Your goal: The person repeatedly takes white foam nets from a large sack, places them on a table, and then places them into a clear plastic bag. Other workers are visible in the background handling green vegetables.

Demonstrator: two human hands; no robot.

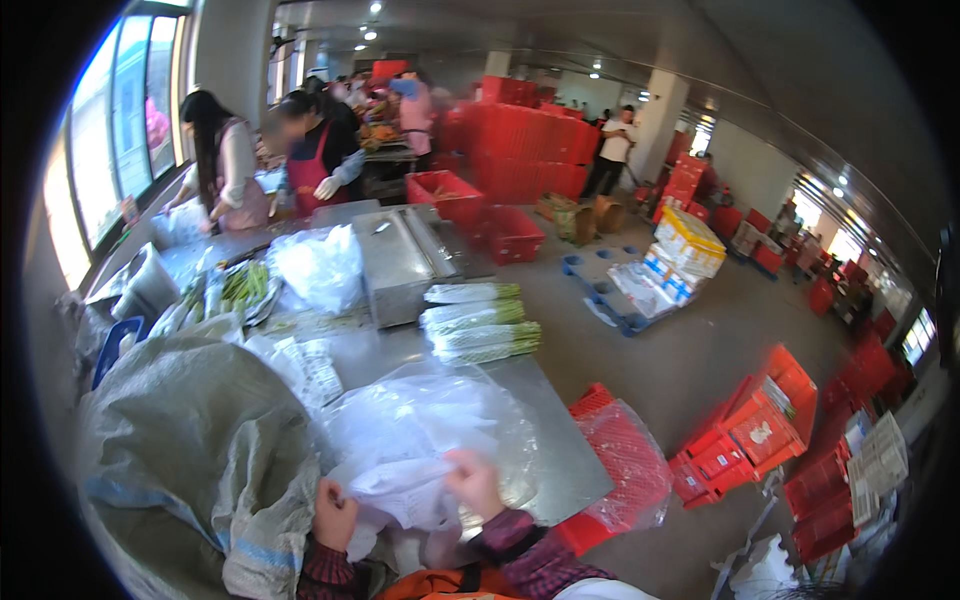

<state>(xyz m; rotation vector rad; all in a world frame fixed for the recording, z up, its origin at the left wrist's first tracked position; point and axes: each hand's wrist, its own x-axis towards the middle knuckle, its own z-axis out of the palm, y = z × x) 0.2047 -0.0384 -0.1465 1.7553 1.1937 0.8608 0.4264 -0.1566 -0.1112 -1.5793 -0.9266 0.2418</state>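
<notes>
In front of me a pile of thin white packing material (pixel 420 480) lies with a clear plastic bag (pixel 517 420) on a steel table (pixel 566 457). My right hand (pixel 478 484) pinches the near part of the white material. At its left edge, my left hand (pixel 334 517) has curled fingers on the same material, close to a large woven sack (pixel 187 420). Farther back on the table, bundles of green-stalked vegetables (pixel 480 322) in white mesh wrapping lie side by side.
A steel machine (pixel 397 255), a plastic bag (pixel 319 266) and loose green stalks (pixel 244 289) occupy the far table. Two people in aprons work beyond. Right of the table stand a plastic-lined red crate (pixel 622 457), tilted red crates (pixel 750 435) and a blue pallet (pixel 600 292) with foam boxes.
</notes>
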